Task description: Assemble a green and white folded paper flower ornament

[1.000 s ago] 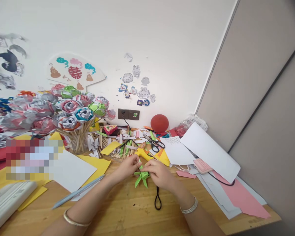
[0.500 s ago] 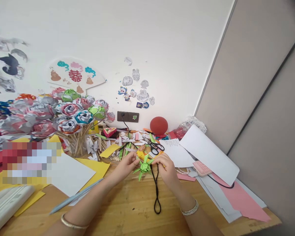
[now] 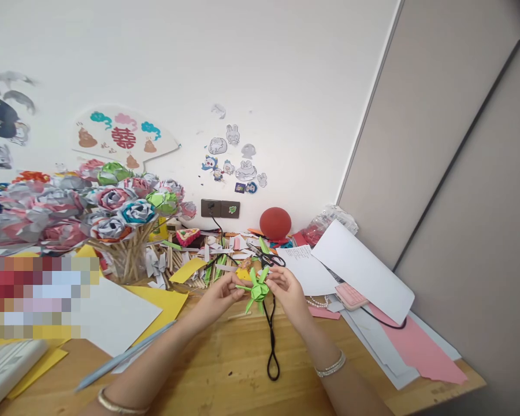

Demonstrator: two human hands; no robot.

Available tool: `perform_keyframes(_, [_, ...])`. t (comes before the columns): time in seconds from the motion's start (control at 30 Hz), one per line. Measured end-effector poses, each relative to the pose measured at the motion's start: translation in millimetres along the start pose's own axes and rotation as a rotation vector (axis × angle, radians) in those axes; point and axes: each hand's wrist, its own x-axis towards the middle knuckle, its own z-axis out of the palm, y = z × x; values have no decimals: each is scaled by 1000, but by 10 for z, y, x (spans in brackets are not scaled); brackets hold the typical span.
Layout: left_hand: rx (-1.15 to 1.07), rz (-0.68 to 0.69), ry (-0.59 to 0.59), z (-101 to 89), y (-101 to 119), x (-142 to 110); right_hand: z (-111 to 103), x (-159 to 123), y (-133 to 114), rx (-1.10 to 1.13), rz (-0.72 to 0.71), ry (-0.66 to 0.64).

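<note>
A green folded-paper flower (image 3: pixel 259 290) with pointed petals is held up over the wooden table, between both hands. My left hand (image 3: pixel 224 294) pinches a petal on its left side. On the upper right, my right hand (image 3: pixel 288 289) has its fingers closed at another petal. Below the flower, a black cord (image 3: pixel 272 341) with a loop lies on the table. Just behind my hands are scissors (image 3: pixel 272 261) with black handles, partly covered by the right hand and the flower.
Paper flowers on sticks (image 3: pixel 121 231) stand at the left. Paper strips and sticks (image 3: pixel 190 271) clutter the back, near a red ball (image 3: pixel 275 223). White sheets (image 3: pixel 364 271), a pink case (image 3: pixel 351 295) and pink paper (image 3: pixel 433 352) lie at the right. A blue pen-like stick (image 3: pixel 125 355) lies left.
The flower has been turned and tilted in my fingers, its petals now pointing differently. My right hand has shifted slightly up at its edge. The whole view has swung a little right.
</note>
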Motion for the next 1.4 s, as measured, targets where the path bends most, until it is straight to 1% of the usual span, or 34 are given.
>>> perform_keyframes(0.17, [-22,13,-54,1,-23,13,-14,3,-11,14,23,18])
perform_keyframes(0.27, [19,7,-34,16,1,12,-10,1,15,-3,37,31])
perform_keyframes(0.43, [201,-26,48,59,82,-15,27,-24,28,-53,47,2])
perform_keyframes(0.53, [321,-3,123,88,50,-3,47,-46,18,-114,54,-26])
perform_keyframes(0.63, [366,28,199,115,-20,22,65,-70,-4,-236,38,-45])
perform_keyframes(0.73, [410,37,215,142,-51,26,86,-95,-35,-374,-32,-25])
perform_keyframes(0.83, [465,57,236,167,-30,5,103,-119,-74,-487,-173,27])
perform_keyframes(0.93, [495,70,246,191,-1,-20,123,-139,-88,-529,-272,56])
perform_keyframes(1.07, [528,76,199,205,-20,-38,160,-152,-30,-532,-301,-35])
perform_keyframes(1.17, [550,111,176,206,-61,-50,171,-154,14,-538,-308,-33])
perform_keyframes(1.3, [619,170,177,209,-71,-72,153,-150,-14,-525,-339,-49])
perform_keyframes(1.4, [708,181,215,213,-47,-89,135,-144,-57,-502,-385,-55])
